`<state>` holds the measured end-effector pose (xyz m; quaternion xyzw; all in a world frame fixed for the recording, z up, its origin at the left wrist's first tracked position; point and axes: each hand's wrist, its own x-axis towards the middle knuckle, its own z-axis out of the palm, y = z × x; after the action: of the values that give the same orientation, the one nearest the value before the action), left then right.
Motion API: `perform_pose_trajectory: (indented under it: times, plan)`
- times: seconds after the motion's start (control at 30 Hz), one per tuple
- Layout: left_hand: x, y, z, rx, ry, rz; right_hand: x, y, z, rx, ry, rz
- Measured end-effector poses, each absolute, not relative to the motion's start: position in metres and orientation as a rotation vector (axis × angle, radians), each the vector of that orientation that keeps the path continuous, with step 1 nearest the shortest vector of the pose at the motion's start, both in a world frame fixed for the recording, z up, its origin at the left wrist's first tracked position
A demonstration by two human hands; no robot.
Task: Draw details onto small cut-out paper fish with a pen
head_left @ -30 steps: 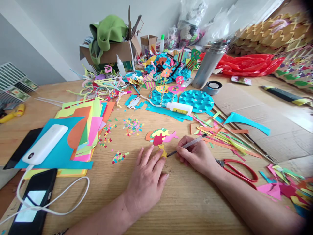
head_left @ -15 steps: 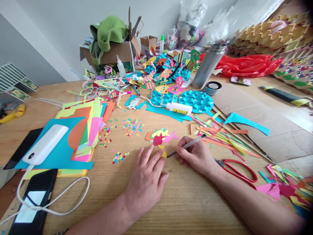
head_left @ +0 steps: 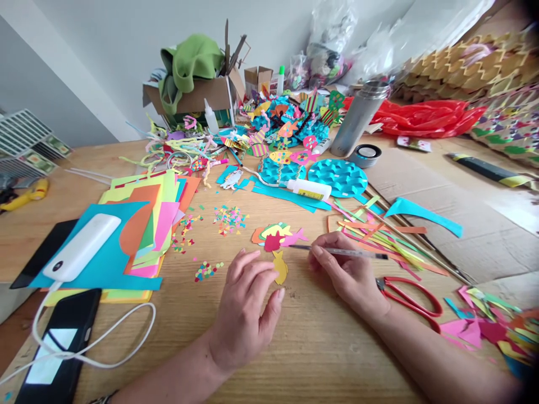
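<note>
A yellow paper fish [head_left: 281, 270] lies on the wooden table, tail pointing away from me. Beside its left edge my left hand [head_left: 250, 303] hovers or rests with fingers loosely spread, holding nothing; whether a fingertip touches the fish I cannot tell. To the right, a slim pen [head_left: 349, 252] is pinched in my right hand [head_left: 343, 269], its dark tip pointing left above the table. Just beyond the yellow fish sit a red paper fish [head_left: 273, 242], a pink paper fish [head_left: 293, 238] and other cutouts in a small overlapping pile.
Red-handled scissors [head_left: 415, 303] lie by my right forearm, with paper scraps [head_left: 475, 331] further right. Paper strips [head_left: 391, 238], a white glue bottle [head_left: 309, 189] and a metal flask [head_left: 360, 120] stand or lie beyond. Left are coloured sheets [head_left: 138, 224], a power bank [head_left: 82, 247] and a phone [head_left: 63, 342].
My left hand has drawn back from the yellow fish, uncovering it. My right hand has shifted slightly right, and the pen has swung flatter, its tip away from the fish's edge.
</note>
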<state>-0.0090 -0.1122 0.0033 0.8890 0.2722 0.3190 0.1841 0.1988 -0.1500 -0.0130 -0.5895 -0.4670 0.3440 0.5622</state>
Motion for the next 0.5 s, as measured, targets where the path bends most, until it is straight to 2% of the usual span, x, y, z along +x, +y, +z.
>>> perform_pose_trajectory:
  times: [0.23, 0.5]
  plan:
    - [-0.0055, -0.1165, -0.0034, 2.553, 0.647, 0.818, 0.1970, -0.1490, -0.0139, -1.293, -1.821, 0.406]
    - [-0.0042, -0.1181, -0.0068, 2.612, 0.633, 0.704, 0.1912, -0.1488, -0.0118, -1.354, -2.047, 0.214]
